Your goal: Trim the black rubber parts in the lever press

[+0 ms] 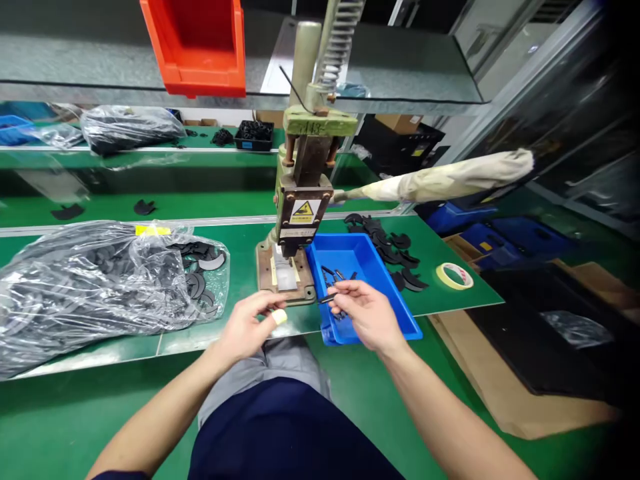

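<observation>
My right hand [369, 313] pinches a small black strip [327, 299] between thumb and fingers, over the near left part of a blue tray [367, 250]. More small black pieces [340, 275] lie inside that tray. Left of it, my left hand [250, 327] is curled at the front of a hand press [306, 213], with thumb and index finger close together; whatever sits between them is too small to make out. Yellow tape wraps the left thumb's tip. On the press base, a pale metal fixture [286, 277] sits under the ram.
A clear plastic bag [125, 293] of dark curved pieces covers the bench's left side. Loose dark curved pieces [385, 243] and a tape roll [454, 276] lie right of the tray. The press's cloth-wrapped lever [450, 179] sticks out rightward. An orange bin [200, 73] sits on the shelf above.
</observation>
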A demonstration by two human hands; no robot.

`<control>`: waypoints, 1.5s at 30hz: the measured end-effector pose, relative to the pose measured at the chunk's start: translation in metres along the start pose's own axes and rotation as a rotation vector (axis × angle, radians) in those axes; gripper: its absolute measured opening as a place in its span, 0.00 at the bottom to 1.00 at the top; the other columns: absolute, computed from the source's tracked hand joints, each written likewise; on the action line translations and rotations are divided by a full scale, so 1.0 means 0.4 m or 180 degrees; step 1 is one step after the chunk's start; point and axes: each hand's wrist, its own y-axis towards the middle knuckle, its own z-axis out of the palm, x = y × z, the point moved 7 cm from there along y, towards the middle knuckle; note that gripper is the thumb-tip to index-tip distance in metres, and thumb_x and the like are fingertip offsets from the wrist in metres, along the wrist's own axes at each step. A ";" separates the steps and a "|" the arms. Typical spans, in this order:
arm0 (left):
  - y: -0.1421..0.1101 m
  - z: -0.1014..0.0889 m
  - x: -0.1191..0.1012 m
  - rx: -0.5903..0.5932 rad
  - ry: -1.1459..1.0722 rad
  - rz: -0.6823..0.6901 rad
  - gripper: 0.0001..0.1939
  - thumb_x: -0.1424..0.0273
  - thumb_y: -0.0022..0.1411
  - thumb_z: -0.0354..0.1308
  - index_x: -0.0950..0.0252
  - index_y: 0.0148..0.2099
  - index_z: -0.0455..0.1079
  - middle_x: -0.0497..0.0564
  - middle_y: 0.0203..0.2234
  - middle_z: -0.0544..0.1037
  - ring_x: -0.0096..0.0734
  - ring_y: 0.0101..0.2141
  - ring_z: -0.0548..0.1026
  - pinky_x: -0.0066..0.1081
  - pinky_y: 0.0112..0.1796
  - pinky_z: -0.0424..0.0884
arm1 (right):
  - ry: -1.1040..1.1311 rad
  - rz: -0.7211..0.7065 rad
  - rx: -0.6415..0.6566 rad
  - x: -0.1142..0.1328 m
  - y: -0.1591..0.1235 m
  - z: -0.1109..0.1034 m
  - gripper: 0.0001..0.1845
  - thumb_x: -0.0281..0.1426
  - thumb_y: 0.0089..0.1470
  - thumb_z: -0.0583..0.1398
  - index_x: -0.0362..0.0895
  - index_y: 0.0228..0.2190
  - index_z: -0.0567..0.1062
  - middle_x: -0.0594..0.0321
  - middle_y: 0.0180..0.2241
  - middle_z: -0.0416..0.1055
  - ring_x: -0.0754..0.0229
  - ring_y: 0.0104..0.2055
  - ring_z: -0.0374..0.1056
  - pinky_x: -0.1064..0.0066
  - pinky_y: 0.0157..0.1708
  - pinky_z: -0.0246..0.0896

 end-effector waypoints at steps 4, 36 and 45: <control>-0.017 0.099 -0.005 0.0017 -0.0777 -0.0201 0.14 0.64 0.62 0.63 0.65 0.48 0.76 0.54 0.35 0.82 0.33 0.33 0.79 0.29 0.34 0.76 | 0.0465 -0.0212 -0.0009 0.014 -0.074 0.091 0.20 0.48 0.52 0.65 0.46 0.39 0.76 0.56 0.39 0.80 0.59 0.34 0.75 0.63 0.36 0.76; -0.071 0.054 0.051 -0.0457 -0.0252 0.0356 0.05 0.70 0.64 0.62 0.62 0.41 0.79 0.52 0.35 0.83 0.32 0.36 0.81 0.31 0.39 0.78 | 0.0100 -0.0668 0.0287 0.004 -0.106 0.165 0.05 0.33 0.52 0.66 0.50 0.35 0.80 0.62 0.33 0.76 0.61 0.35 0.71 0.67 0.37 0.70; -0.079 0.035 0.062 -0.0619 -0.0335 0.0499 0.06 0.74 0.64 0.62 0.61 0.42 0.78 0.51 0.35 0.83 0.31 0.37 0.80 0.30 0.39 0.77 | 0.0917 0.0203 0.0539 -0.060 -0.096 0.245 0.12 0.40 0.48 0.69 0.48 0.33 0.78 0.62 0.34 0.72 0.62 0.33 0.68 0.69 0.32 0.68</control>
